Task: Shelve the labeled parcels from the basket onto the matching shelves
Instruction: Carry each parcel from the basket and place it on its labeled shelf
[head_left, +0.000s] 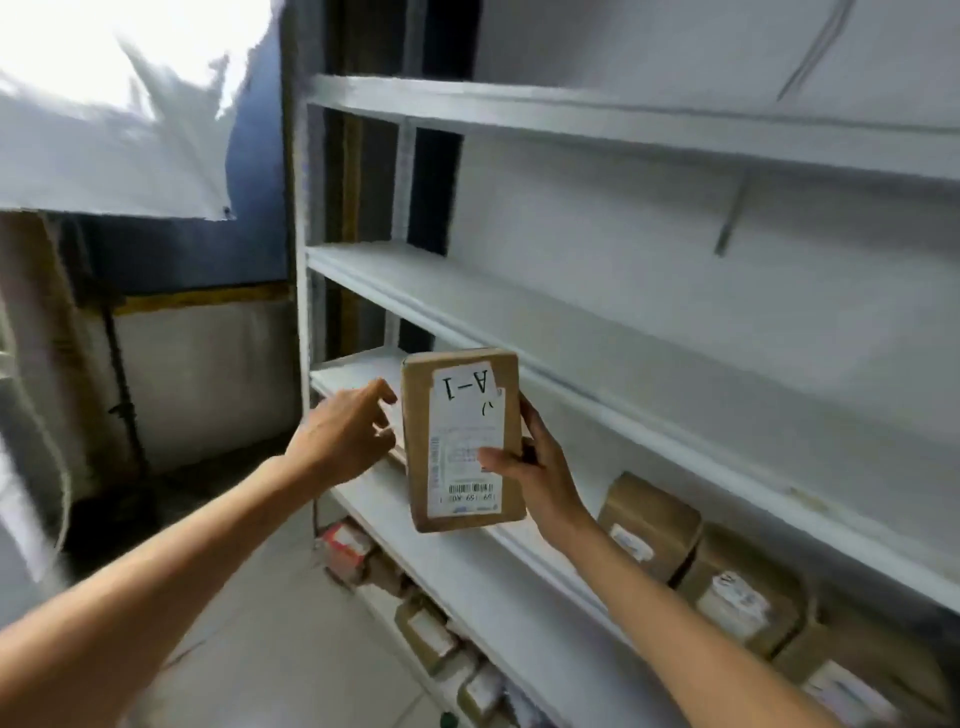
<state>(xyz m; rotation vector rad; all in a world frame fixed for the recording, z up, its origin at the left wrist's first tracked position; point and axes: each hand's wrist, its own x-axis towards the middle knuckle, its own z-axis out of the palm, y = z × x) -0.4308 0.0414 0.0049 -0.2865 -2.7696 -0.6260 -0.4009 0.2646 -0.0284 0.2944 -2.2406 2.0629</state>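
**One parcel held before the shelves**

Right grip (540, 467) closed on the parcel (462, 410): thumb across its label, fingers behind its right edge (label "A-1" reads upside down). Left grip (340, 439) open, fingers loosely spread, just beside the parcel's left edge, before a white shelf (358, 371).

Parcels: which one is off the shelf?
The A-1 parcel, gripped upright by the right hand; the other brown parcels sit on the lower shelves.
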